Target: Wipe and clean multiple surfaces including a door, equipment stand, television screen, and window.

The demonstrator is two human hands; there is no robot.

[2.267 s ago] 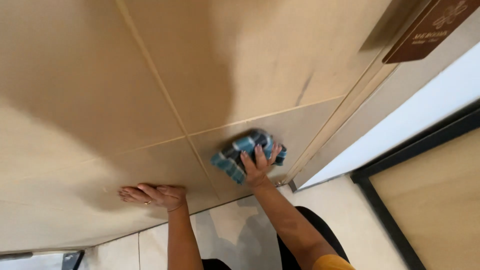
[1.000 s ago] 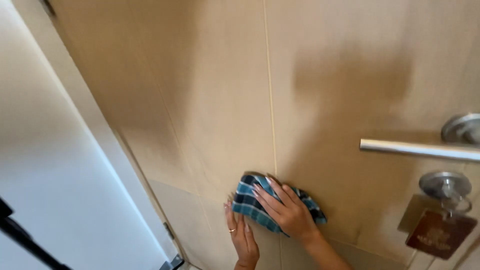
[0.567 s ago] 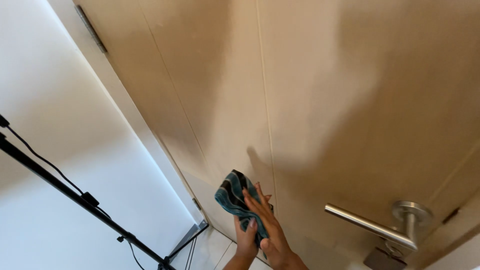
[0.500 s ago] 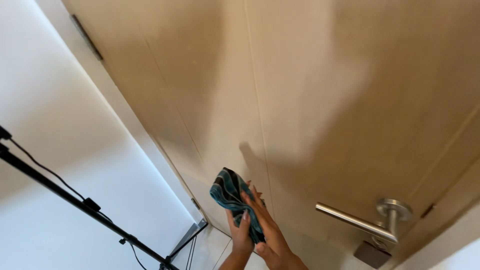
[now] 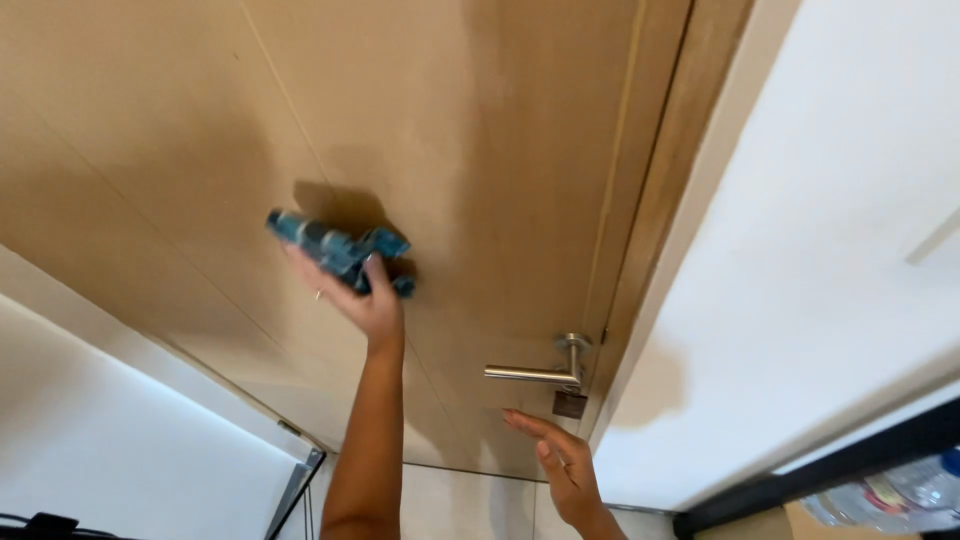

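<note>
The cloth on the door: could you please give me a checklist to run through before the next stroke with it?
1. Grip on the cloth: ok, the left hand has it clutched in its fingers.
2. Cloth spread flat: not ok, it is bunched into a roll.
3. Cloth pressed on the door: cannot tell; it casts a shadow on the panel.
4. Right hand free: ok, open and holding nothing, just below the lever handle.
5. Lever handle apart from the cloth: ok.
6. Door latched: cannot tell.
</note>
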